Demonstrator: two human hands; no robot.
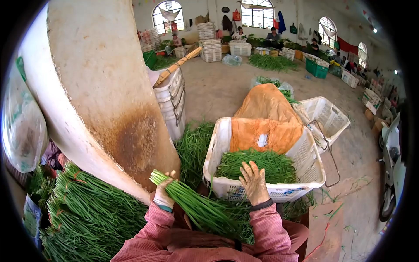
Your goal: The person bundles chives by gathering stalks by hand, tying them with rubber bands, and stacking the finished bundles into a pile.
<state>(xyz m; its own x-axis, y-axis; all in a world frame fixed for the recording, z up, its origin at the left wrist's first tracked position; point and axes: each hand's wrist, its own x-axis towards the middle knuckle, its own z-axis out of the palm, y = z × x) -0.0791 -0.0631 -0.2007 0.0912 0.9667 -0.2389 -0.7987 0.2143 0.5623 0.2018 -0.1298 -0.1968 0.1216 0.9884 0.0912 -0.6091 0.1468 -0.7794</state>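
My gloved left hand (165,191) is closed around the pale cut ends of a bunch of long green stalks (196,205), which look like chives. The loose ends slant down to the right across my lap. My gloved right hand (255,183) is raised with its fingers spread and holds nothing. It is over the near rim of a white plastic crate (321,174). Inside that crate, more green stalks (262,165) lie loose, and an orange cloth (264,131) drapes over its far side.
Tied bundles of stalks (91,214) are heaped at my left, beside a thick pillar (113,87). Stacked white crates (172,100) stand behind it. Another white crate (325,115) and a metal hook (329,153) are to the right. Several people work near the far wall.
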